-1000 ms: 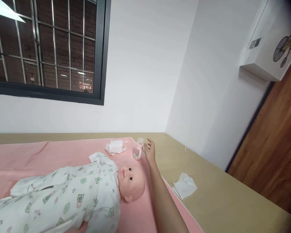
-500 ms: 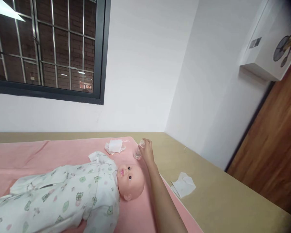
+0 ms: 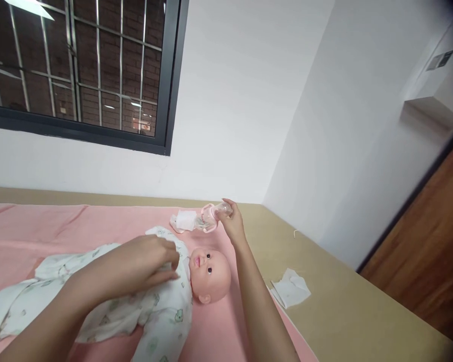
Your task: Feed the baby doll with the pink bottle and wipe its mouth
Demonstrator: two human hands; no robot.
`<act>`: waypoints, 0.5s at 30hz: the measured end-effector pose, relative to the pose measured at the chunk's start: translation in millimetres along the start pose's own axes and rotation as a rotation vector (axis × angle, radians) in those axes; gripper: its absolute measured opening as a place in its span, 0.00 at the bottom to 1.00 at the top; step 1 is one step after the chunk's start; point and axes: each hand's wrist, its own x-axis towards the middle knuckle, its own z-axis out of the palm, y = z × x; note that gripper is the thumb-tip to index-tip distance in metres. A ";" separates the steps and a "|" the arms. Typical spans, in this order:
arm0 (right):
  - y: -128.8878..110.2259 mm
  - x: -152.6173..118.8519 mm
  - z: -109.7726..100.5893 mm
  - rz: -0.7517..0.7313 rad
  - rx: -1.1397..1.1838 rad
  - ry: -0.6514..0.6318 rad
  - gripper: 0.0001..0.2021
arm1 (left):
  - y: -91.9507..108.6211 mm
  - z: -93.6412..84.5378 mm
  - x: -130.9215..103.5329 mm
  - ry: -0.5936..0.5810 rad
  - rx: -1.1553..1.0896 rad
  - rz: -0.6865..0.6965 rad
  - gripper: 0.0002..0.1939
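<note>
A baby doll (image 3: 211, 276) in a white patterned sleepsuit (image 3: 162, 317) lies on its back on a pink mat (image 3: 33, 226), head to the right. Beyond its head, my right hand (image 3: 232, 223) grips a baby bottle (image 3: 207, 218) by its clear domed end. The bottle is tilted, with pink handles and its body pointing left. Above the doll's chest is my left hand (image 3: 154, 259), fingers loosely curled and thumb apart, holding nothing. A white tissue on a clear plastic wrapper (image 3: 183, 221) lies just left of the bottle.
A folded white cloth or tissue (image 3: 291, 289) lies at the mat's right edge, partly on the tan table surface (image 3: 335, 301). A small pale curved piece (image 3: 296, 234) is near the right wall. A barred window (image 3: 109, 70) is in the back wall.
My left hand has come into view over the doll's chest. My right hand has tilted the bottle up, and its pink handles now show. The view has shifted slightly right-to-left.
</note>
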 end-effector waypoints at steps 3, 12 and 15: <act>-35.7 -14.6 15.6 0.005 0.130 -0.101 0.23 | -11.6 -2.9 15.1 0.096 0.016 -0.025 0.11; -88.5 -58.7 49.9 0.035 0.267 -0.318 0.21 | -34.4 -0.1 16.3 0.325 0.002 -0.151 0.23; -95.5 -66.6 54.3 0.036 0.304 -0.340 0.21 | -31.6 -1.2 18.8 0.295 0.010 -0.145 0.26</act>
